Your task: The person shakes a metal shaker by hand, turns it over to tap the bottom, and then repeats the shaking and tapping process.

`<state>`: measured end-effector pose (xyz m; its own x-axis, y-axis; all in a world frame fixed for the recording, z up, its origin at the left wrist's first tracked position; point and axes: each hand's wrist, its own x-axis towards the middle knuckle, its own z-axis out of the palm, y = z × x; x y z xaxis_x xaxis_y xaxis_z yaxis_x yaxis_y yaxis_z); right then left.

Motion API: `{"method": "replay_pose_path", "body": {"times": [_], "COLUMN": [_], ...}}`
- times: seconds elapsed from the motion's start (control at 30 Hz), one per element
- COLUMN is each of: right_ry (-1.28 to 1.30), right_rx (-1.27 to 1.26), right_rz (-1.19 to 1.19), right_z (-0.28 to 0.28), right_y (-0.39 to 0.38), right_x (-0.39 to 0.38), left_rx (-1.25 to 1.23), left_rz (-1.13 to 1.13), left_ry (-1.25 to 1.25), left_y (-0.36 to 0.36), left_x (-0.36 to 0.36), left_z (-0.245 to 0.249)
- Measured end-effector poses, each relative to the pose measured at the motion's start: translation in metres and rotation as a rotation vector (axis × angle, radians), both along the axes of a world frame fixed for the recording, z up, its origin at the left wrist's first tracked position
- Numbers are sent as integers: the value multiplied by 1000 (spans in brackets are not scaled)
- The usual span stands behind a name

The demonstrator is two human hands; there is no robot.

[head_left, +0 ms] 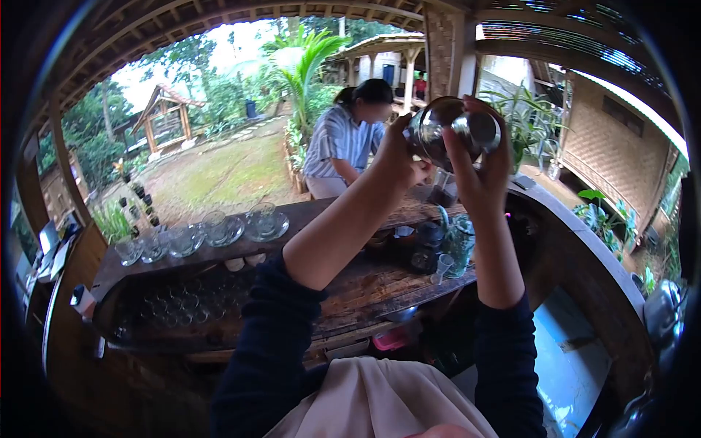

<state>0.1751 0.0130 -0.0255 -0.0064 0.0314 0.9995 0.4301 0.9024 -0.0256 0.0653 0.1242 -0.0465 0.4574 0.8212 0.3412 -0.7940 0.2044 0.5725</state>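
seemingly at a two-handed handling step, the left hand (pixel 399 155) and right hand (pixel 488 164) grip a shiny metal vessel (pixel 426 136) above the wooden counter (pixel 350 296), and the next move likely calls for firm, even support.

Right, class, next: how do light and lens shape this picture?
Head view: the counter seems bowed by the lens, corners dark; head view: the sky is washed out; head view: highlights glint on the metal container and blue surface; head view: shade dims the small glasses.
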Motion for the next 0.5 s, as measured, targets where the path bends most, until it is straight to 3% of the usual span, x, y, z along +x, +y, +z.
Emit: {"method": "replay_pose_path", "body": {"times": [0.1, 0.13, 0.2, 0.23, 0.3, 0.33, 0.37, 0.4, 0.43, 0.47, 0.5], "right_ry": [-295, -289, -392, -440, -536, -287, -159, -117, 36, 31, 45], "right_rx": [523, 517, 553, 566, 578, 718, 644, 373, -21, -26, 35], "right_rz": [-110, -95, -491, -696, -1105, -155, -126, -113, 192, 207, 232], "right_z": [0, -11, -45, -63, -82, -14, -15, -13, -17, -19, -23], "right_y": [-49, -45, -13, 5, 22, -25, 10, 21, 33, 28, 18], "right_x": [-6, -6, 4, 9, 12, -26, -40, -51, -64, -70, -73], "left_rx": [234, 349, 842, 847, 586, 496, 634, 769, 379, -15, 37], "left_rz": [-122, -123, 124, 131, 60, -39, 59, 162, 174, 178, 187], "left_ry": [-142, -209, -273, -269, -131, -144, -81, -16, 43, 96, 87], "left_y": [-77, -86, -104, -102, -90, -60, -22, 6, 13, -5, -25], "left_x": [-20, -23, -29, -33, -46, -48, -50, -54, -59, -65, -69], "left_z": [21, 19, 13, 15, 16, 18, 2, -17, -29, -28, -29]}}
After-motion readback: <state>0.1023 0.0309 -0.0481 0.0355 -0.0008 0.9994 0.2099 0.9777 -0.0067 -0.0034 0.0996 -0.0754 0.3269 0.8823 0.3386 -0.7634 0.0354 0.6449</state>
